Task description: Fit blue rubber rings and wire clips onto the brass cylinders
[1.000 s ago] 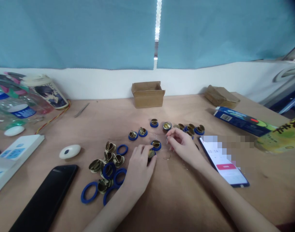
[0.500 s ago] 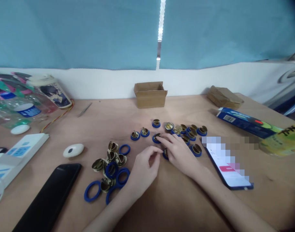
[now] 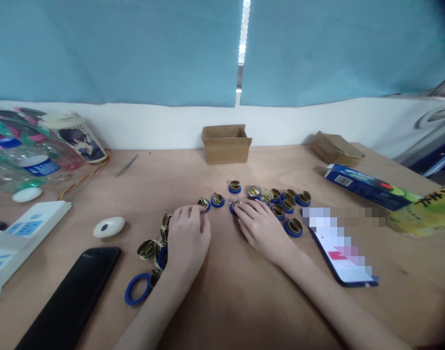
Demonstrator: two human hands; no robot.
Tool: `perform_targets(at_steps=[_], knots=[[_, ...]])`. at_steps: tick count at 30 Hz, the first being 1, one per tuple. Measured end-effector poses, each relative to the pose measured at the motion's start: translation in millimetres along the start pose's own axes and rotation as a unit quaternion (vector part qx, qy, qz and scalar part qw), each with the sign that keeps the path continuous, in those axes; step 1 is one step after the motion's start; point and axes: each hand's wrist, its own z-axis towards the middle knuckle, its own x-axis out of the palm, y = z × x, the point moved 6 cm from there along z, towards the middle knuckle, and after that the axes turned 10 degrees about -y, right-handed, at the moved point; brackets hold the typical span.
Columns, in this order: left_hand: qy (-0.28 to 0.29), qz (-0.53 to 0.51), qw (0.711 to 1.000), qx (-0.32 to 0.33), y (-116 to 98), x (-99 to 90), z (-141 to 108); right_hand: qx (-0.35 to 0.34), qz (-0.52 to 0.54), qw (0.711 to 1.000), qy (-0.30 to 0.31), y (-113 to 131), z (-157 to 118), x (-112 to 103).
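Note:
My left hand (image 3: pixel 189 238) is bent down over the right side of a pile of brass, clip-like parts (image 3: pixel 148 249) and blue rings (image 3: pixel 137 288). Its fingers curl under, and whatever they hold is hidden behind the hand. One brass part in a blue ring (image 3: pixel 204 203) lies right by its knuckles. My right hand (image 3: pixel 264 226) lies palm down with fingers stretched out. Its fingertips touch another brass part in a blue ring (image 3: pixel 233 207). Several similar ringed parts, one of them at the near end (image 3: pixel 293 227), stand around its far and right sides.
An open cardboard box (image 3: pixel 227 150) stands by the wall. To the right are a lit phone (image 3: pixel 348 265), a blue box (image 3: pixel 368 187) and a brown package (image 3: pixel 335 148). A black phone (image 3: pixel 72 291), white case (image 3: pixel 109 227), power strip (image 3: pixel 36 218), tweezers (image 3: pixel 127 165) and bottles (image 3: pixel 43 165) lie left.
My left hand has moved left, away from my right hand, and now covers part of the pile, including a loose blue ring. My right hand has hardly moved; its fingers lie flatter.

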Motion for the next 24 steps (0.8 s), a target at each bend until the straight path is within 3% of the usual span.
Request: perform_targets(at_steps=[6,11,20,24], knots=[[-0.014,-0.002,0.999,-0.053,8.8,-11.8,8.7,0.029,-0.013,0.999,-0.025,-0.2,1.9,-3.2],[-0.008,0.001,0.999,-0.036,6.7,-10.1,6.9,-0.020,-0.001,1.000,-0.021,10.6,3.5,7.2],[0.027,0.029,0.998,-0.048,12.6,-8.5,7.6,0.061,-0.059,0.995,-0.042,-0.3,5.0,-1.2],[0.034,0.067,0.995,-0.060,26.0,-12.6,12.5,0.040,-0.068,0.996,-0.052,12.3,9.7,3.6]])
